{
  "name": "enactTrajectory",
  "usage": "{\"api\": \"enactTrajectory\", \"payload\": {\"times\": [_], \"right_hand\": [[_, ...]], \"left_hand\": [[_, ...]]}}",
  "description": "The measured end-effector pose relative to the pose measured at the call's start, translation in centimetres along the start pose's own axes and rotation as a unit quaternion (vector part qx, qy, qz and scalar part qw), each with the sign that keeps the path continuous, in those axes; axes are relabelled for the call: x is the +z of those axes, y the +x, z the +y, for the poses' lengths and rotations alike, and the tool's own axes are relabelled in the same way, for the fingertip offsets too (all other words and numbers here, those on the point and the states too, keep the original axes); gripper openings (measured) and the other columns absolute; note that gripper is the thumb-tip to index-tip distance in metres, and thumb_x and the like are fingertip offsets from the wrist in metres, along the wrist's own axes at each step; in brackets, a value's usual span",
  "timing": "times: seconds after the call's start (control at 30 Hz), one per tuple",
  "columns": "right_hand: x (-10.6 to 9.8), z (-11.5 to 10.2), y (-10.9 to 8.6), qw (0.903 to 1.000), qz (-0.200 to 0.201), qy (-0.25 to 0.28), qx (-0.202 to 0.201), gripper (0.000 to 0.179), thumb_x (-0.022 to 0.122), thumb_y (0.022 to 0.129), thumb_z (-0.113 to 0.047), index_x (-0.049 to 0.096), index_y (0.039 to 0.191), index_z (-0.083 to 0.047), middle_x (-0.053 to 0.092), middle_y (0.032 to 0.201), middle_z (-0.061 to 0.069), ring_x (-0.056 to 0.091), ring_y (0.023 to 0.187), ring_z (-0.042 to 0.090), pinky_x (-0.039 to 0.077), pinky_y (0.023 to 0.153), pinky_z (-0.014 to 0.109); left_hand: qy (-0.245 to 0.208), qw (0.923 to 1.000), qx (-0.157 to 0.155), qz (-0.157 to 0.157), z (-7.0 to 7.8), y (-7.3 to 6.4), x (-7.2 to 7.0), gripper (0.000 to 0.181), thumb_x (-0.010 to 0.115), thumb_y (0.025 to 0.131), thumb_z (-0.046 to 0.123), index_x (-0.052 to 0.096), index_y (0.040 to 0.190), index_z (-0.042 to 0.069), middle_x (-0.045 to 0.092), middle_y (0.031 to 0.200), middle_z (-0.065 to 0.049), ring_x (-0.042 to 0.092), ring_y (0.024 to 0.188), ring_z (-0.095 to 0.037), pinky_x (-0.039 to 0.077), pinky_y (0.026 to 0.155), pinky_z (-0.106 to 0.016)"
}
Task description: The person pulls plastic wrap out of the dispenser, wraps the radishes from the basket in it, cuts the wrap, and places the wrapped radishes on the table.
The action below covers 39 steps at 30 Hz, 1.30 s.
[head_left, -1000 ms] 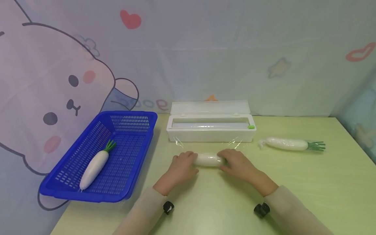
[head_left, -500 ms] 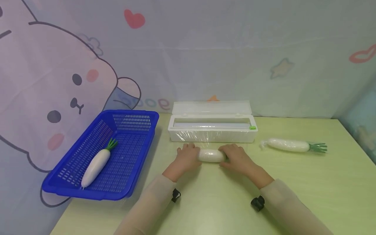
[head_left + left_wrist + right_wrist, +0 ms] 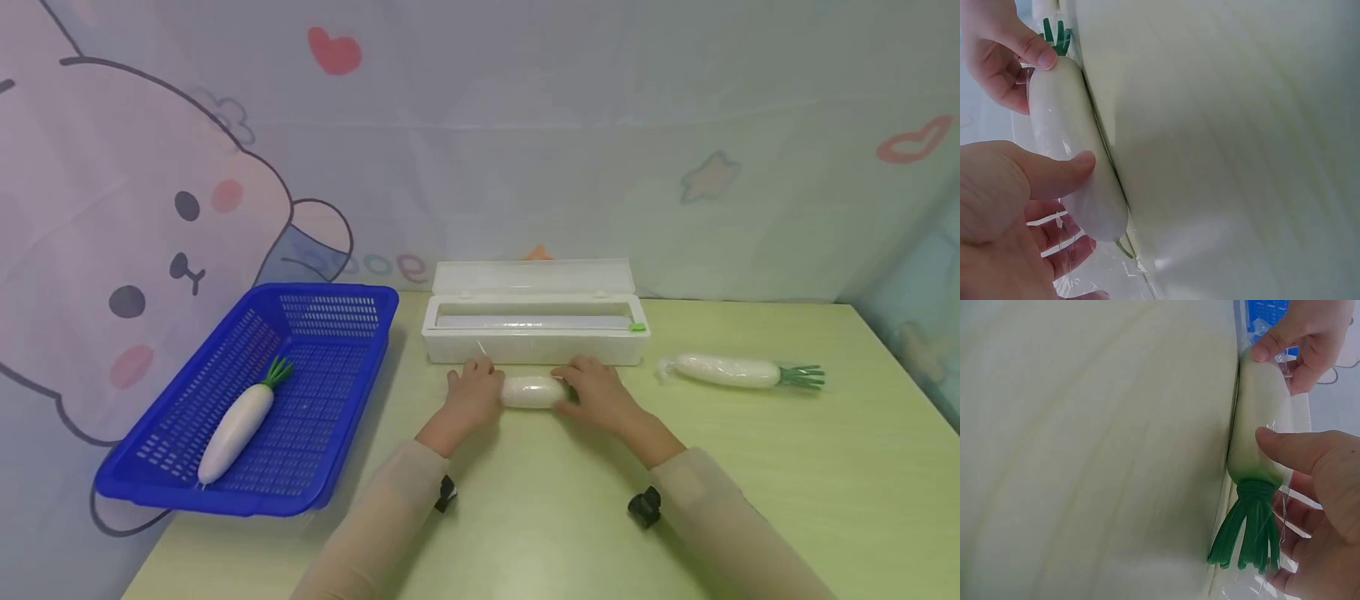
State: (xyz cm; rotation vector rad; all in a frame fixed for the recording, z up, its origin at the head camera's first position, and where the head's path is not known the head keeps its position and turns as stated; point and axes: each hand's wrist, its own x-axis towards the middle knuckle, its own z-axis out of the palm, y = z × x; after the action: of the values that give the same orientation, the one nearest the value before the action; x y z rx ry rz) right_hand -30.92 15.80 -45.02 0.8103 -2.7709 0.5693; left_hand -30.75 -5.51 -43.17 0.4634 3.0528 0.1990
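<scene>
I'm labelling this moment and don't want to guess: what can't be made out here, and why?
- Head view: the held radish's leaves are mostly hidden by the right hand, its tail by the left hand.
- Head view: the film roll's underside is hidden by the box's front wall.
- Head view: any film between box and radish is too faint to trace.
- Right wrist view: most of the blue basket is cut off by the top edge.

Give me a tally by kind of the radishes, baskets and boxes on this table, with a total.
Radishes: 3 (the held radish between left hand and right hand, the radish lying at the right, the radish in the basket)
Baskets: 1 (blue basket)
Boxes: 1 (white box, lid open)
Total: 5
</scene>
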Motion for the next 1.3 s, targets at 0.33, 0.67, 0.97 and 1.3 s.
{"api": "enactTrajectory", "payload": {"times": [0.33, 0.67, 0.97, 1.3], "right_hand": [[-0.2, 0.5, 0.3, 0.9991, -0.006, 0.037, 0.017, 0.034, 0.072, 0.085, -0.022, 0.064, 0.11, -0.001, 0.066, 0.11, 0.014, 0.06, 0.105, 0.033, 0.046, 0.087, 0.053], [-0.1, 0.6, 0.9, 0.9993, -0.018, 0.002, 0.034, 0.035, 0.066, 0.09, -0.023, 0.064, 0.117, -0.001, 0.066, 0.115, 0.017, 0.06, 0.11, 0.036, 0.045, 0.089, 0.054], [-0.5, 0.7, 0.7, 0.9991, -0.021, 0.011, 0.035, 0.036, 0.066, 0.09, -0.024, 0.064, 0.118, -0.001, 0.065, 0.116, 0.016, 0.06, 0.11, 0.035, 0.044, 0.087, 0.051], [-2.7, 1.8, -0.3, 0.9977, 0.03, 0.059, 0.016, 0.039, 0.067, 0.09, -0.019, 0.06, 0.121, 0.003, 0.061, 0.121, 0.019, 0.056, 0.115, 0.037, 0.043, 0.099, 0.05]], "left_hand": [[-0.003, 0.9997, 0.017, 0.019, -0.3, 0.4, -0.1, 0.025, 0.065, 0.088, 0.01, 0.054, 0.109, 0.002, 0.057, 0.113, -0.015, 0.05, 0.109, -0.031, 0.043, 0.089, -0.049], [0.003, 0.9952, 0.063, 0.075, -0.8, 0.5, 0.1, 0.019, 0.067, 0.085, 0.006, 0.063, 0.1, -0.004, 0.057, 0.096, -0.015, 0.058, 0.088, -0.029, 0.051, 0.076, -0.041], [0.003, 0.9967, 0.033, 0.074, -0.4, 0.7, -0.4, 0.014, 0.069, 0.086, 0.013, 0.061, 0.094, 0.005, 0.066, 0.095, -0.012, 0.061, 0.093, -0.031, 0.047, 0.08, -0.048], [0.003, 0.9949, 0.05, 0.088, 1.8, 0.9, -2.1, 0.023, 0.064, 0.09, 0.02, 0.064, 0.108, 0.007, 0.068, 0.106, -0.009, 0.061, 0.099, -0.029, 0.044, 0.084, -0.046]]}}
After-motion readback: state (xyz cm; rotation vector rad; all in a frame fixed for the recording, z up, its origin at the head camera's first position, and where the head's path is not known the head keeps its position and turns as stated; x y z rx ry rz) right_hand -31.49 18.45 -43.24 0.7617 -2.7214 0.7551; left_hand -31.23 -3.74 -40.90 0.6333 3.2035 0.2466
